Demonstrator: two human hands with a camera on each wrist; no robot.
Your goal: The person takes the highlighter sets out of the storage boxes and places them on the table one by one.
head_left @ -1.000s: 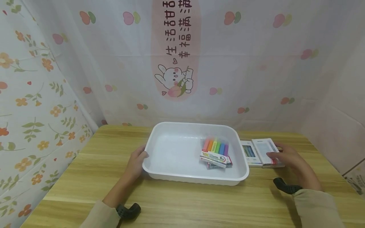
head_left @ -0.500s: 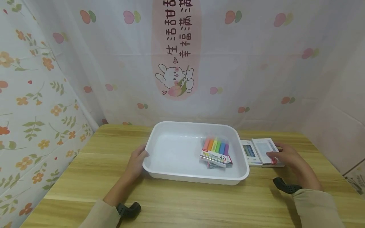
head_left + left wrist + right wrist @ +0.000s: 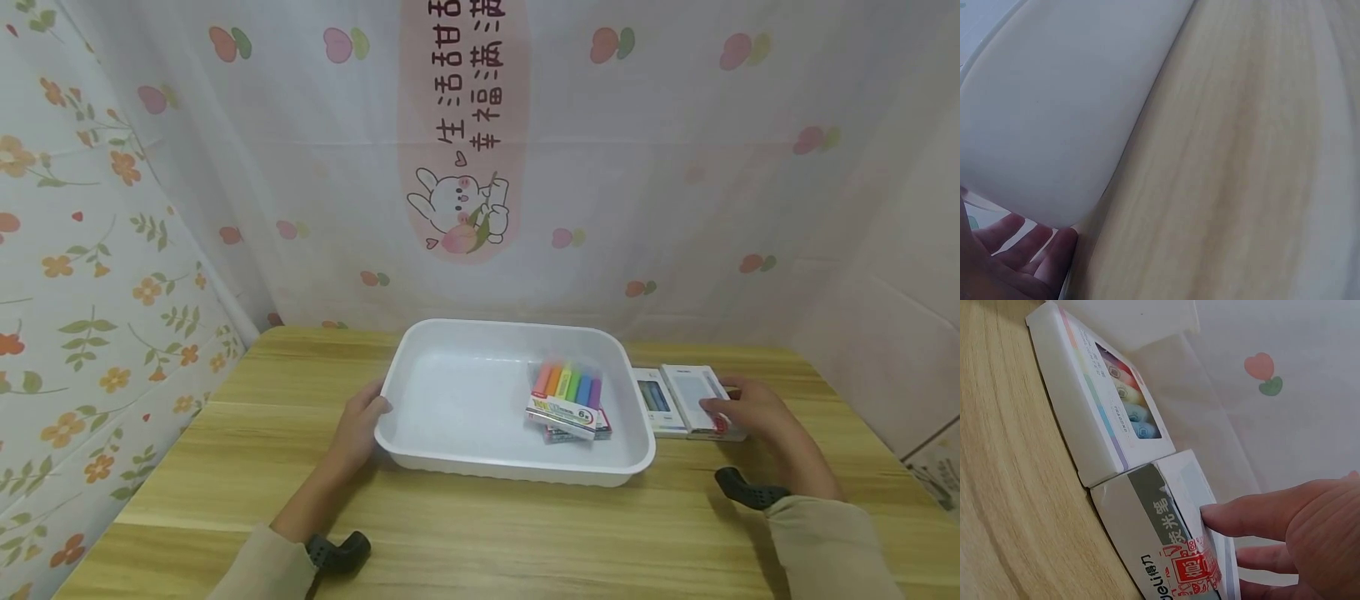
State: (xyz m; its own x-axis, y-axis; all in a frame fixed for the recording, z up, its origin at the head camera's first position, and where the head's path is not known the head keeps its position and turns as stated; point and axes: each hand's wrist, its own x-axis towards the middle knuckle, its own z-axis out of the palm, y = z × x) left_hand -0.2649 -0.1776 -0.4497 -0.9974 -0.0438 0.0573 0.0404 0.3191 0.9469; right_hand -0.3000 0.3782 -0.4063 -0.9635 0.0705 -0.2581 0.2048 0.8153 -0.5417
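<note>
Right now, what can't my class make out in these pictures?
Head: most of the red-edged packet, beneath the clear packet of rainbow markers.
Right wrist: the red-marked white cardboard box, cut off by the bottom edge.
Left wrist: part of the bare left hand, cut by the left edge.

Soft light faintly shadows the yellow wood-grain tabletop (image 3: 480,542) beneath the right hand (image 3: 756,413); the left wrist view (1 of 3) looks dim, hazy.

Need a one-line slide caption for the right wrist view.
The right hand grips a white box that touches a windowed box showing colors inside, both on a wooden table.
</note>
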